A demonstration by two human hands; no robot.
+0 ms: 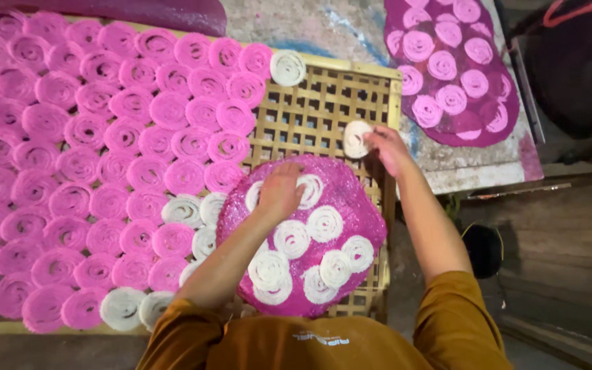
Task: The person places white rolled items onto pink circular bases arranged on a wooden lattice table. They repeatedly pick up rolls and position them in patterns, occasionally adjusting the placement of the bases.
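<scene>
A round pink woven tray [351, 199] lies in front of me on a bamboo lattice rack [310, 116], carrying several white noodle coils [290, 238]. My left hand [281, 190] rests on the tray's top part, fingers closed over a white coil [312, 186]. My right hand [388, 147] is stretched out past the tray and pinches one white coil [355, 138] just above the bare lattice. Both forearms come from mustard-coloured sleeves at the bottom.
Many pink coils [104, 157] cover the left and middle of the rack, with a few white ones [182, 210] near the tray and one white coil [287, 67] at the top. A second pink tray [498, 137] with pink coils lies at the upper right on the concrete.
</scene>
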